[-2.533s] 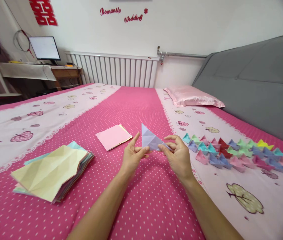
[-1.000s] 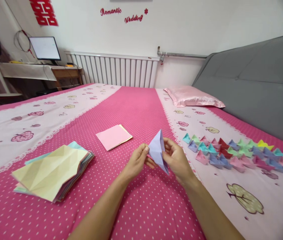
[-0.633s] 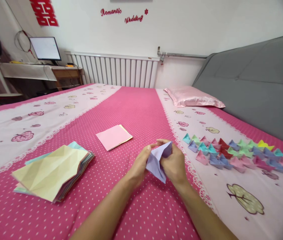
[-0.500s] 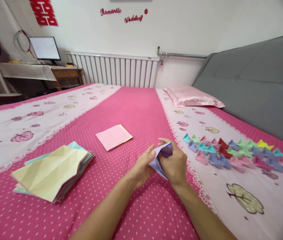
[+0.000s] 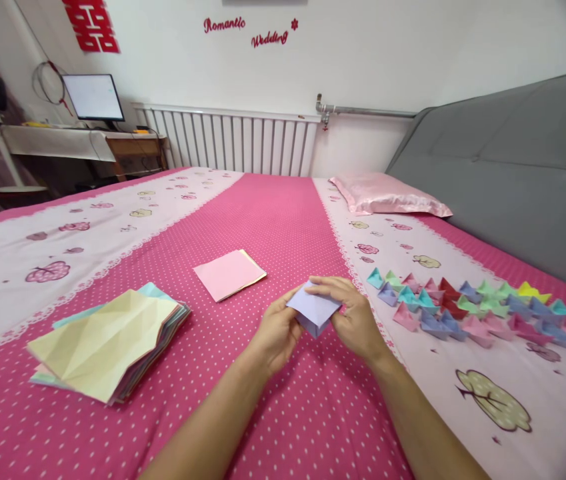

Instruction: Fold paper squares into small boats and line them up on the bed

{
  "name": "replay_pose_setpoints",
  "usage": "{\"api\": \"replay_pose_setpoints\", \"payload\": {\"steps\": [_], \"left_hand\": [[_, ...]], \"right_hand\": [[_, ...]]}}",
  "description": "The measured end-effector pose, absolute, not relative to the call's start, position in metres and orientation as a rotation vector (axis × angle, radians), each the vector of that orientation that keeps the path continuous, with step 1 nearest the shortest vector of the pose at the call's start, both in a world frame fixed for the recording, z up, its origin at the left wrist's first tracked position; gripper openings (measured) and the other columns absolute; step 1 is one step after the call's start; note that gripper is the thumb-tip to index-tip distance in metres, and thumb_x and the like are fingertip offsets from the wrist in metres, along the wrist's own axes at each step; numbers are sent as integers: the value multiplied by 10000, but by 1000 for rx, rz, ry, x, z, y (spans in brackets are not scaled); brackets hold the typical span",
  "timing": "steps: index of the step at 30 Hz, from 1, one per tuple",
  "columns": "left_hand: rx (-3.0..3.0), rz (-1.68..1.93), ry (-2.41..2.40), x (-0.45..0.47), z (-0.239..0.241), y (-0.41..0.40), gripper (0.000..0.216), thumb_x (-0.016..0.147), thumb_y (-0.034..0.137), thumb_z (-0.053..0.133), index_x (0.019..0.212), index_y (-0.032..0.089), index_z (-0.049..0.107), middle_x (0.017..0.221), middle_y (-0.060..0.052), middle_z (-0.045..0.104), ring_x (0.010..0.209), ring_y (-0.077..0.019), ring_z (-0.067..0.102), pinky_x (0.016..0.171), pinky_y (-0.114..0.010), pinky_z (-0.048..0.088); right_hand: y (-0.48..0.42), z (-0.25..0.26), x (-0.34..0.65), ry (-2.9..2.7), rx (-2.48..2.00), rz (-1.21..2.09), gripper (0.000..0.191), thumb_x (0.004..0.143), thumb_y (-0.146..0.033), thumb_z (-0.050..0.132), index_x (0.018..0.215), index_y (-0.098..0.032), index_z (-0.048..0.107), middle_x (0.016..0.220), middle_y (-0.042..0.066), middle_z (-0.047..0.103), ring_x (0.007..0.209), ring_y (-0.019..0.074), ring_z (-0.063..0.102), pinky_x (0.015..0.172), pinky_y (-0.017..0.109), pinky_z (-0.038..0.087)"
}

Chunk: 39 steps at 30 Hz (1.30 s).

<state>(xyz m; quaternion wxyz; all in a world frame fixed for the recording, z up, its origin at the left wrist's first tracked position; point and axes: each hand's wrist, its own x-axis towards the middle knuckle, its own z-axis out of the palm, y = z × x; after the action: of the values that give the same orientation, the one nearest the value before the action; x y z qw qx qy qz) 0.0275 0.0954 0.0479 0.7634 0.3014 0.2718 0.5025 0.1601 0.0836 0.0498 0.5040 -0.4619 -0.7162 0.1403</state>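
Note:
A folded purple origami paper [image 5: 314, 307] is held above the bed between both hands, its layers forming a small diamond-like shape. My left hand [image 5: 277, 330] pinches its left corner, fingers closed. My right hand [image 5: 355, 317] grips the right side, with fingers across the top edge and the thumb underneath. Left of the hands lies a small stack of square paper [image 5: 227, 275], pink on top. Further left is a larger pile of creased paper [image 5: 107, 340] with a pale yellow sheet uppermost. To the right stand several rows of folded paper boats [image 5: 477, 325] in many colours.
All of this lies on a bed with a pink dotted bedspread [image 5: 273, 220]. A pink pillow [image 5: 387, 193] rests near the grey headboard [image 5: 503, 147]. Behind the bed are a white radiator [image 5: 233, 140], a pipe and a desk with a monitor [image 5: 93, 98].
The purple paper has gone from an opened pocket, with my right fingers inside, to a flatter diamond shape. My right fingers now lie over its top edge.

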Motion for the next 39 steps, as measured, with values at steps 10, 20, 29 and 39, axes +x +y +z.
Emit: {"api": "replay_pose_setpoints", "payload": {"steps": [10, 20, 29, 39], "left_hand": [[525, 1010, 395, 11, 49, 102, 227, 730, 152, 491, 911, 74, 604, 878, -110, 681, 866, -204, 634, 839, -332, 488], [682, 988, 464, 23, 42, 95, 204, 805, 192, 542, 962, 98, 634, 888, -110, 689, 786, -168, 649, 789, -291, 497], [809, 907, 460, 23, 38, 93, 241, 786, 266, 578, 953, 113, 659, 813, -93, 695, 711, -159, 637, 738, -287, 492], [634, 960, 507, 27, 40, 93, 243, 853, 242, 462, 888, 70, 629, 766, -110, 681, 658, -155, 638, 707, -294, 517]], "right_hand": [[79, 55, 169, -1954, -1096, 460, 379, 801, -326, 484, 1174, -312, 549, 1429, 9, 294, 1294, 279, 265, 1022, 536, 211], [83, 50, 161, -1558, -1079, 691, 360, 752, -305, 607, 1109, -256, 594, 1056, 52, 635, 933, 191, 597, 810, 355, 481], [83, 50, 159, -1285, -1120, 882, 268, 692, -382, 656, 838, -158, 665, 739, 47, 674, 633, 154, 607, 559, 255, 479], [86, 45, 156, -1248, -1107, 933, 333, 705, -409, 639, 936, -168, 635, 801, 41, 681, 686, 165, 618, 598, 260, 477]]}}
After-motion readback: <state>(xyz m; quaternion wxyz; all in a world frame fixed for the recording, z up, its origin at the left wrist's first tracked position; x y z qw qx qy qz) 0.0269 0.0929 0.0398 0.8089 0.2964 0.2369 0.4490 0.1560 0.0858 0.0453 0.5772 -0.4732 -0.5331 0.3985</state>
